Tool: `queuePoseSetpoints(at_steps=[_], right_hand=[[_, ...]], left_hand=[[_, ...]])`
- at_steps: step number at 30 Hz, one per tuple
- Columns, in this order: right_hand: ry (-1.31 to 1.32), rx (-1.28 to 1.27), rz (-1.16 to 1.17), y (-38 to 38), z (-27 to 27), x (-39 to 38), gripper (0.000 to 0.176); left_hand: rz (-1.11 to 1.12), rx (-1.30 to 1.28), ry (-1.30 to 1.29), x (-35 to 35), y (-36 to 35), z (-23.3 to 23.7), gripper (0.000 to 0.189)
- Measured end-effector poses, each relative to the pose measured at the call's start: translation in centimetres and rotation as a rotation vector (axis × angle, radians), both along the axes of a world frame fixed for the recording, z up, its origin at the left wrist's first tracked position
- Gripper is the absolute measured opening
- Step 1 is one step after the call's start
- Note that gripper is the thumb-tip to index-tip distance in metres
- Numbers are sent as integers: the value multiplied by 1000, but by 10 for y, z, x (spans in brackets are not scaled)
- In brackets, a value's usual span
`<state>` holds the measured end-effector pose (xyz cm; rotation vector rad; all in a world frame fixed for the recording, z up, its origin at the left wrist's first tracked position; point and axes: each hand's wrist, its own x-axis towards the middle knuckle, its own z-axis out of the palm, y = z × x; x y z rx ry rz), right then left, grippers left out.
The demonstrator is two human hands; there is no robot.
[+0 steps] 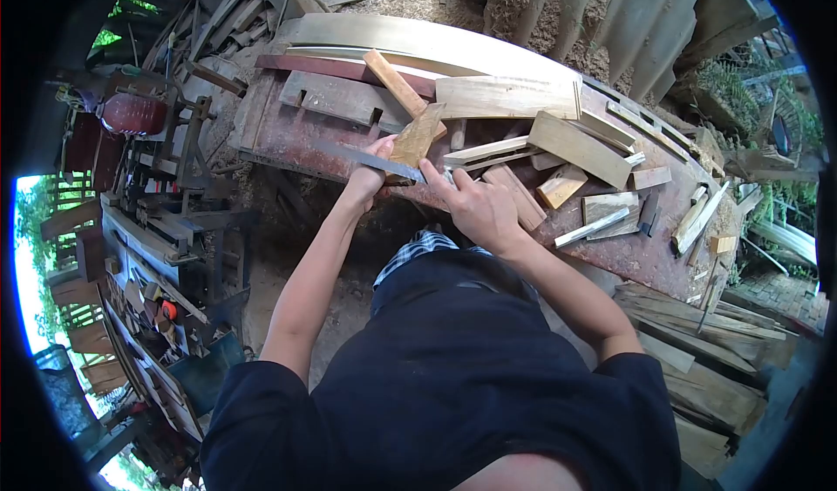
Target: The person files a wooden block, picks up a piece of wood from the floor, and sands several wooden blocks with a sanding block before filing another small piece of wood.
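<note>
My left hand (370,177) is closed at the bench's near edge, its thumb up against a short brown piece of wood (418,139). A flat grey metal blade (362,158), like a ruler or the blade of a square, runs from beyond my left hand across the wood's lower edge toward my right hand (481,207). My right fingers are curled round the blade's silvery end (448,175), with the index finger reaching to the wood. Its exact kind is not clear. Behind the short wood lies an orange-brown wooden strip (397,85), slanting.
The reddish workbench (619,251) carries several offcuts, among them a pale board (506,97) and a tan block (579,148). A long curved plank (410,42) lies along the back. More boards (697,343) are stacked at right; tools (161,308) lie at left.
</note>
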<state>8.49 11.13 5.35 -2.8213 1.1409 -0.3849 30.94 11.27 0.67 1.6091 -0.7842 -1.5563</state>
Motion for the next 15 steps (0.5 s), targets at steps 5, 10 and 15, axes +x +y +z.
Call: queuePoseSetpoints(at_steps=[5,10,15], right_hand=[[-40,52,-3,-12,-16,4,57],[-5,57,-130,-18,-18,15,58],[-28,308,-541,-56,-65,-43,44]], left_hand=[[56,-4,27,7,-1,-8,39],[33,17,35,12,9,-4,38],[-2,70,110,29,31,-33,37]])
